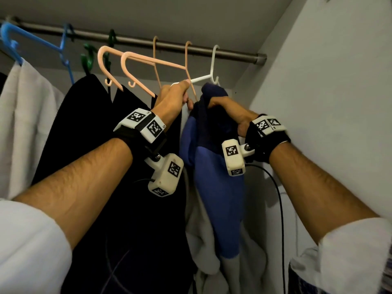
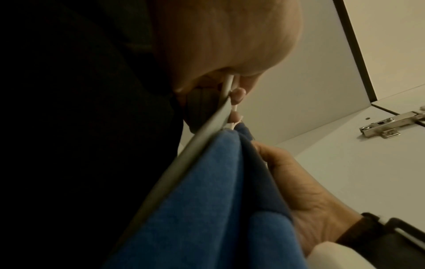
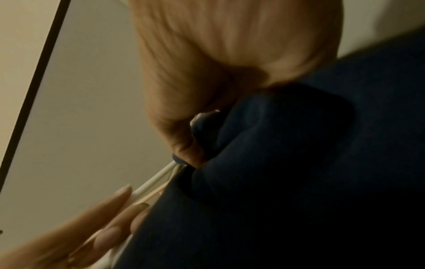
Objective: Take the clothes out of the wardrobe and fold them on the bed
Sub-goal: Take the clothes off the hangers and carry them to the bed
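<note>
1. The right hand (image 1: 227,111) clutches a bunched fold of the blue garment (image 1: 214,166), fingers curled into the cloth near its top.
2. The left hand (image 1: 174,98) grips the arm of the white hanger (image 1: 212,71), fingers wrapped round the thin bar just beside the garment.
3. The blue garment hangs from that hanger at the right end of the wardrobe, close to the side wall (image 1: 328,102).
4. To its left hang black clothes (image 1: 89,134) under two peach hangers (image 1: 137,66), then a white garment (image 1: 25,115) on a blue hanger (image 1: 12,45).
5. Above runs the metal rail (image 1: 233,53).
</note>
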`<state>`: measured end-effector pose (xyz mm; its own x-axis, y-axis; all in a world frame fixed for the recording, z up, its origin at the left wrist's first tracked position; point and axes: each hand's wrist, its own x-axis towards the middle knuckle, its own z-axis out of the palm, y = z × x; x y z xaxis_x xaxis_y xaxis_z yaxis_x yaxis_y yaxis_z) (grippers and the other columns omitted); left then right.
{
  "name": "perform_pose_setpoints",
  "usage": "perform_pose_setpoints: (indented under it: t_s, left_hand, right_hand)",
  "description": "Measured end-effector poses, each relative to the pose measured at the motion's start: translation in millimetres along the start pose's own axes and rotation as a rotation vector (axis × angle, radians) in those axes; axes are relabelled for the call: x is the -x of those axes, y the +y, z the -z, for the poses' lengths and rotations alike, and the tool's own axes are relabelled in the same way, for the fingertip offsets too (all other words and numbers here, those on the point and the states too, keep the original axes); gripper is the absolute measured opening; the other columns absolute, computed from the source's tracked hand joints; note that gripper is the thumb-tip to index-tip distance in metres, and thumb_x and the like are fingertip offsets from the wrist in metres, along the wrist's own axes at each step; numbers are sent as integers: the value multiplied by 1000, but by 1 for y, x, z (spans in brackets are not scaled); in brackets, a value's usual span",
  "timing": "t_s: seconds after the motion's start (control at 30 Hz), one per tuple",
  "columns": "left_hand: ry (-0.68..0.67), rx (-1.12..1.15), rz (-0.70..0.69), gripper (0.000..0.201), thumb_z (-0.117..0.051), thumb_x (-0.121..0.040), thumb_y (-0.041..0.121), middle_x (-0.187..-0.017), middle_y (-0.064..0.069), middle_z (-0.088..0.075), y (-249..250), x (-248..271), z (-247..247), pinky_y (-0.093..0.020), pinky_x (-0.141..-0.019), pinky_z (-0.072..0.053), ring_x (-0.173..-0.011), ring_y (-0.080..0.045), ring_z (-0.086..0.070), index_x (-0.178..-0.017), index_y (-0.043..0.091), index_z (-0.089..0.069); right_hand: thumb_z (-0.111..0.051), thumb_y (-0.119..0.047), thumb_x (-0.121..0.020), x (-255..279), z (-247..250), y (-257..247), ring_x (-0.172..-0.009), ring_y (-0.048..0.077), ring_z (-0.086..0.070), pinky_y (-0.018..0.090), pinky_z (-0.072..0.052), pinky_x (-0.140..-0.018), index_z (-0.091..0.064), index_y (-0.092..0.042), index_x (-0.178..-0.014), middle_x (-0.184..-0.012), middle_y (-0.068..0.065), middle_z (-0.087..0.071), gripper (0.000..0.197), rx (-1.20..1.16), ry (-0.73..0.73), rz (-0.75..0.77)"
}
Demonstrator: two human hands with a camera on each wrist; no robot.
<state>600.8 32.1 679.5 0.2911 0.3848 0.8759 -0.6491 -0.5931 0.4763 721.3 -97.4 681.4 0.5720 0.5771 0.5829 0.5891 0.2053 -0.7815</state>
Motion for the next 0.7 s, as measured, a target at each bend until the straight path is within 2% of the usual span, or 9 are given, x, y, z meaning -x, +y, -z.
perform_pose_setpoints:
  t_s: [0.07,0.17,0.27,0.4,0.47,0.5,0.57,0.63,0.7]
  left_hand:
    - [-4,-12,0,54,-52,-101,34,-40,4,-49,-1,-1,2,-49,-98,-52,-66,-27,-59,-50,16,-46]
    - [-23,-6,-4,53,-50,-102,33,-41,3,-50,-2,0,2,-48,-99,-52,-67,-27,-61,-52,15,-45]
    - [-13,-59,-17,53,-49,-101,36,-41,4,-52,-2,2,0,-46,-100,-50,-73,-28,-65,-52,16,-46]
    - [-10,-90,-46,54,-49,-101,37,-41,5,-53,-4,1,2,-47,-104,-46,-81,-34,-68,-51,18,-45]
    - [-18,-79,-39,53,-49,-100,38,-42,4,-53,-4,0,3,-48,-104,-46,-84,-37,-69,-50,19,-46]
    - [-21,-77,-34,53,-50,-100,37,-42,4,-53,-3,1,3,-49,-105,-46,-83,-35,-68,-50,19,-46]
    - [-21,-70,-38,53,-50,-101,35,-42,4,-53,-2,2,2,-49,-105,-46,-79,-31,-67,-51,18,-46]
    - [-13,-71,-32,53,-49,-102,34,-40,5,-52,-1,4,0,-47,-104,-46,-76,-28,-67,-52,17,-45]
    - [-5,-67,-27,53,-48,-103,34,-40,5,-52,-1,6,-1,-44,-103,-47,-74,-26,-68,-53,16,-45]
  right_hand:
    - [-73,-33,-76,0,-1,0,-84,23,-71,34,-57,-75,-73,-13,-97,-86,10,-76,29,18,7,-16]
    - [-73,-26,-61,-4,3,0,-90,28,-74,39,-61,-82,-76,-12,-90,-85,9,-78,32,58,187,6]
    - [-68,-14,-69,4,8,-3,-80,27,-74,35,-61,-73,-73,-8,-83,-77,7,-75,16,10,411,110]
    - [-62,-18,-87,5,32,-4,-95,28,-68,23,-45,-59,-62,-12,-124,-105,2,-69,38,165,600,223]
    - [-61,-21,-95,10,36,-4,-115,34,-61,22,-42,-76,-47,-11,-142,-129,12,-62,50,450,597,199]
    - [-62,-22,-95,9,33,-4,-124,36,-58,28,-44,-89,-42,-9,-145,-138,16,-58,56,552,549,166]
    - [-65,-25,-88,6,19,2,-128,37,-57,37,-46,-101,-43,-6,-143,-139,19,-58,63,700,400,118]
    - [-61,-29,-74,3,6,11,-112,33,-65,35,-51,-91,-58,-4,-123,-117,18,-66,55,701,249,121]
    - [-56,-22,-82,1,-3,19,-90,28,-66,30,-48,-75,-64,-5,-98,-93,13,-67,25,566,181,135]
